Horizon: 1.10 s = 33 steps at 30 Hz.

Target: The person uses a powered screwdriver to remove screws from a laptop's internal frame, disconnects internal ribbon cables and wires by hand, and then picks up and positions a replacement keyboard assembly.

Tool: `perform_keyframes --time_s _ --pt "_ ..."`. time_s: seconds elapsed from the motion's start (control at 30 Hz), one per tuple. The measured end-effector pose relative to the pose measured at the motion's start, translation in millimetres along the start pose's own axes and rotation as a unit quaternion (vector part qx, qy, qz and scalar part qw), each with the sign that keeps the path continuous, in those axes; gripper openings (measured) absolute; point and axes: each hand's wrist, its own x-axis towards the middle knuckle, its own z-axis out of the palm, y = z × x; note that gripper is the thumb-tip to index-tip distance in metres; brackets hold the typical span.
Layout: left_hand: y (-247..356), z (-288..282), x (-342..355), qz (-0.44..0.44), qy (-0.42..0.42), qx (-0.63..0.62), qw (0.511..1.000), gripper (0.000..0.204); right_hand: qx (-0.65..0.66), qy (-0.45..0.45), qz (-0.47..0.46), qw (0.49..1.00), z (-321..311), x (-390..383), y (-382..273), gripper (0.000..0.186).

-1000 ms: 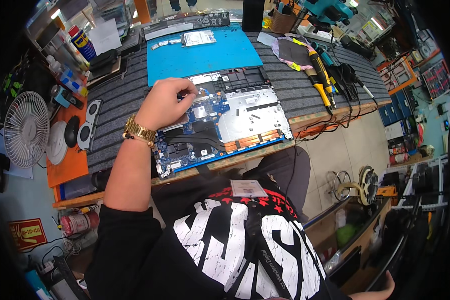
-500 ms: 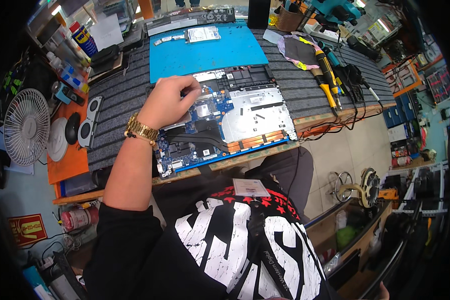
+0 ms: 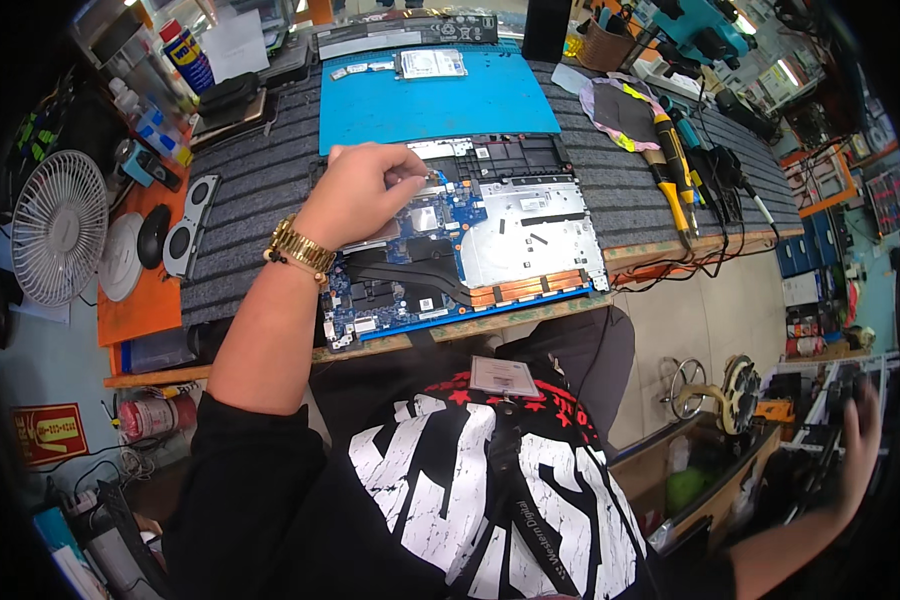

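We see an opened laptop base [image 3: 530,225] lying near the front of the workbench, its near side along the worn wooden edge [image 3: 460,325]. Its blue circuit board [image 3: 448,215] shows on the left, beside a silver metal plate, and copper-coloured heat pipes [image 3: 530,290] run along the near side. Our left hand [image 3: 365,195] is over the far left part of the base, thumb and forefinger brought together at the board; we cannot tell whether they pinch anything small. Our right hand [image 3: 858,435] is raised well away to the right, blurred, in front of dark shelving; whether it grasps something we cannot tell.

Grey ribbed matting [image 3: 260,165] covers the bench. Just beyond the base we have a blue mat [image 3: 435,110] bearing a silver hard drive [image 3: 430,64], with a long black battery [image 3: 410,36] at its far edge. To the right lie a yellow-and-black tool [image 3: 675,165] and tangled black cables; to the left, a white fan [image 3: 60,228] stands near an orange sheet [image 3: 145,310]. Around us we see a pale tiled floor [image 3: 660,325], a red sign [image 3: 50,433] on the left wall and an open drawer [image 3: 740,480] at lower right.
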Motion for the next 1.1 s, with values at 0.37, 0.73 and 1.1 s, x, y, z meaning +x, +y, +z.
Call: perform_keyframes --time_s 0.37,0.73,1.1 --pt "7 0 -3 0.020 -0.018 0.040 0.999 0.016 0.124 -0.319 -0.357 0.869 372 162 -383 0.033" --pt "7 2 -4 -0.017 0.008 0.045 0.999 0.013 0.151 -0.476 -0.469 0.728 504 181 -459 0.015" --pt "7 1 -2 -0.047 0.020 0.009 0.999 0.009 0.245 -0.414 -0.520 0.706 530 176 -435 0.015"
